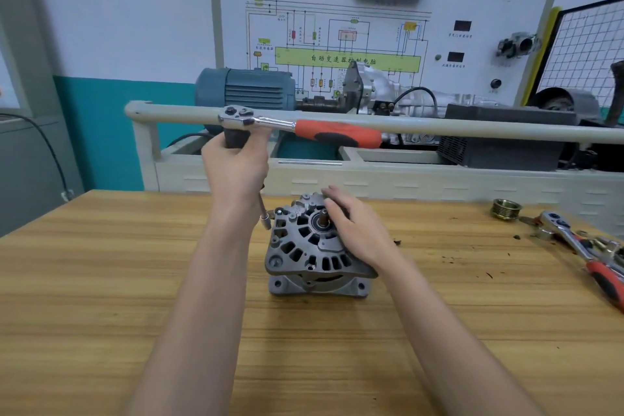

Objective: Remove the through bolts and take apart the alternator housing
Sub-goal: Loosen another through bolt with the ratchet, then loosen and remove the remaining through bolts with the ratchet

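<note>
Hands at work on an alternator (315,246) that stands shaft-up near the middle of a wooden workbench (101,280), its vented grey housing resting on its mounting lugs. The person's left hand (236,165) is raised above and behind the unit, its fingers curled round the dark grip just below the head of a ratchet wrench (297,127), whose red-and-black handle points off to the right. From under that hand a slim extension bar with a small socket (265,218) slants down to the upper left edge of the housing; whether the socket sits on a through bolt cannot be told from this angle. The right hand (347,223) lies across the top right of the alternator, fingers relaxed and fairly straight, pressing on the casting beside the bare rotor shaft (325,215).

Well off to the right on the bench sit a brass-coloured grooved pulley (505,209) and, just beyond it, a second ratchet wrench (580,246) with a red handle, lying among other tools at the edge. Dark specks of debris dot the wood between them and the alternator. Behind the bench runs a beige tubular rail (472,132) fronting a training stand with a blue electric motor (246,88) and a wiring-diagram board (347,27).
</note>
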Demonstrator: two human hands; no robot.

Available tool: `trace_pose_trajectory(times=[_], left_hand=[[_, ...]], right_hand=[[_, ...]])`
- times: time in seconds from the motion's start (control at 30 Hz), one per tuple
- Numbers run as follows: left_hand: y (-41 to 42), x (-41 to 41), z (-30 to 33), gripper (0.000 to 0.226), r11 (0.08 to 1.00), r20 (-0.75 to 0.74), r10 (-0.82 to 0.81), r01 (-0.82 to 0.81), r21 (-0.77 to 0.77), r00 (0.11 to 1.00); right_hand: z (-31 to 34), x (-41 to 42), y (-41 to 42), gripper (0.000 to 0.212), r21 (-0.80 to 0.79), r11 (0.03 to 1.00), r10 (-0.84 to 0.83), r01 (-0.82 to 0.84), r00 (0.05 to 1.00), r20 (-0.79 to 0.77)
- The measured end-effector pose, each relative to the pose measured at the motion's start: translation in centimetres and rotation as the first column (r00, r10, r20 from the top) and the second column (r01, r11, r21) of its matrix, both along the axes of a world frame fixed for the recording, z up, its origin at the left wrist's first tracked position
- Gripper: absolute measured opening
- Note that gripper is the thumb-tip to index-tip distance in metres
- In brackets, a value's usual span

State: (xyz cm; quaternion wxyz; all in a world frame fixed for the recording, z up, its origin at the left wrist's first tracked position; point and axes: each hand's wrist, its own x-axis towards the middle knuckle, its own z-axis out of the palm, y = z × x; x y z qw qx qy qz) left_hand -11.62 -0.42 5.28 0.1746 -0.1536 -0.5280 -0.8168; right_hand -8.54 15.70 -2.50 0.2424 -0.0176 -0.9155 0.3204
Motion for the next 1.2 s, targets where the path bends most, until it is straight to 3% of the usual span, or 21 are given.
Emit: trace_pose_trajectory(times=[0.17, 0.4, 0.57, 0.7, 1.2], left_hand=[[0.0, -0.3, 0.0, 0.036, 0.989, 0.009, -0.008, 0.007, 0.148, 1.000], [0.4, -0.5, -0.5, 0.039, 0.985, -0.071, 0.038, -0.026, 0.170, 0.997], [0.4, -0.5, -0.6, 0.041, 0.983, -0.008, 0.002, -0.001, 0.183, 1.000], [-0.3, -1.0, -0.6, 0.035, 0.976, -0.028, -0.026, 0.032, 0.213, 0.999], [0.2, -1.2, -1.1, 0.036, 0.995, 0.012, -0.037, 0.036, 0.097, 0.999]], right_hand=[[-0.7, -0.3, 0.9, 0.080, 0.228, 0.973, -0.020, -0.021, 0.985, 0.174], [-0.2, -0.6, 1.0, 0.056, 0.158, 0.987, -0.014, -0.007, 0.992, 0.129], [0.3, -0.4, 1.5, 0.051, 0.140, 0.990, 0.009, -0.028, 0.990, 0.138], [0.4, -0.5, 1.5, 0.049, 0.182, 0.983, 0.007, -0.033, 0.990, 0.139], [1.0, 0.6, 1.4, 0.049, 0.216, 0.975, 0.029, -0.061, 0.989, 0.148]])
